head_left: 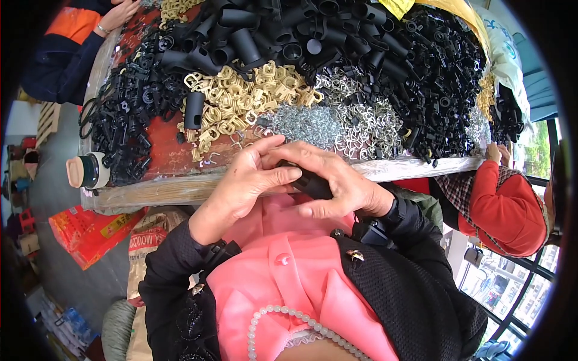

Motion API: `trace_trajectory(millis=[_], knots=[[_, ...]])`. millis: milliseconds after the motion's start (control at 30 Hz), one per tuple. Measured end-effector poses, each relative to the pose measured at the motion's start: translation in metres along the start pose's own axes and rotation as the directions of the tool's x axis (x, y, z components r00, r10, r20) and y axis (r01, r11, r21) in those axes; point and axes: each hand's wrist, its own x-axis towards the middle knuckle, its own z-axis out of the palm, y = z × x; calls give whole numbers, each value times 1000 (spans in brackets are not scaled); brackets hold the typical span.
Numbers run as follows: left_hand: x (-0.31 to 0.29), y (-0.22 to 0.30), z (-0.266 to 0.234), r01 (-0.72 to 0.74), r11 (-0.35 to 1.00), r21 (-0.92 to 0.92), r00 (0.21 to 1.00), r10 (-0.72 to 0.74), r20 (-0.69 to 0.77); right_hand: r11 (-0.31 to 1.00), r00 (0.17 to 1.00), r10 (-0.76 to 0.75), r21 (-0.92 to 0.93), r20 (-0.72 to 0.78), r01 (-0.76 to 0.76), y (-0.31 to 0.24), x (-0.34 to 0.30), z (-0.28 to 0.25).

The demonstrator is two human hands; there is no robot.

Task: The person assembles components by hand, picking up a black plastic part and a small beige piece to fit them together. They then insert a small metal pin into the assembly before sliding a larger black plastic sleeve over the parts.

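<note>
My left hand (241,186) and my right hand (337,180) meet just below the table's front edge, above my pink top. Between them sits a black plastic tube part (310,183); my right hand wraps it and my left fingers press on its end. Right behind my hands lies a heap of small silver metal clips (313,123). Beige plastic clips (232,99) are piled to the left of that, and a big mound of black plastic tube parts (337,42) fills the back of the table.
The wooden table edge (156,189) runs left to right. A capped bottle (87,171) lies at its left corner. One person in orange and navy (66,42) sits at far left, another in a red sleeve (503,201) at right. Sacks (90,231) lie on the floor.
</note>
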Motion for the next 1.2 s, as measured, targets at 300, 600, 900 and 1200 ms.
trace_trajectory(millis=[300, 600, 900, 1200], knots=[[7, 4, -3, -58, 993, -106, 997, 52, -61, 982, 971, 165, 125, -173, -144, 0, -14, 0], [-8, 23, -39, -395, 860, 323, 846, 478, -236, 837, 742, 519, 76, -424, -541, -9, -100, -56], [-34, 45, -133, 255, -65, 965, 549, 831, -90, -253, 414, 703, -747, -579, -615, -12, -304, -59], [12, 52, -174, 284, -199, 938, 600, 800, -13, 692, 877, 319, -544, -358, -474, -8, -100, -54]])
